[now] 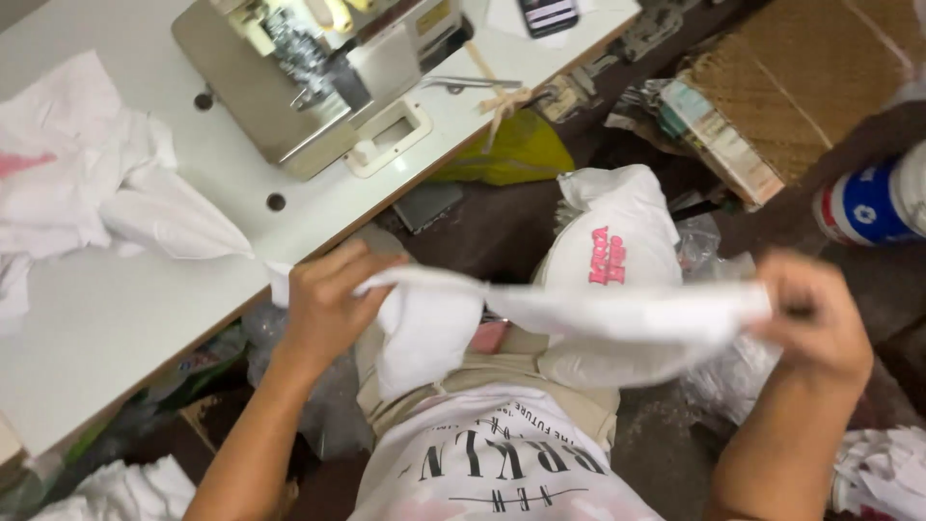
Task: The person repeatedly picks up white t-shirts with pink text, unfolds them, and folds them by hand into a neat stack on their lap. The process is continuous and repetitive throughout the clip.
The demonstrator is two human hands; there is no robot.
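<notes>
My left hand (328, 304) and my right hand (815, 323) hold a white cloth piece (579, 309) stretched flat between them above my lap. The left hand pinches one end close to the edge of the white sewing table (116, 318). The right hand grips the other end out to the right. More of the white cloth (424, 333) hangs down below the left hand. A sewing machine (318, 77) stands on the table beyond the left hand.
A heap of white fabric (87, 174) lies on the table's left. A white bundle with pink print (612, 236) sits on the floor ahead. A cardboard box (791, 87), a blue-and-white roll (873, 203), a yellow bag (516, 154) and scraps (883, 473) surround it.
</notes>
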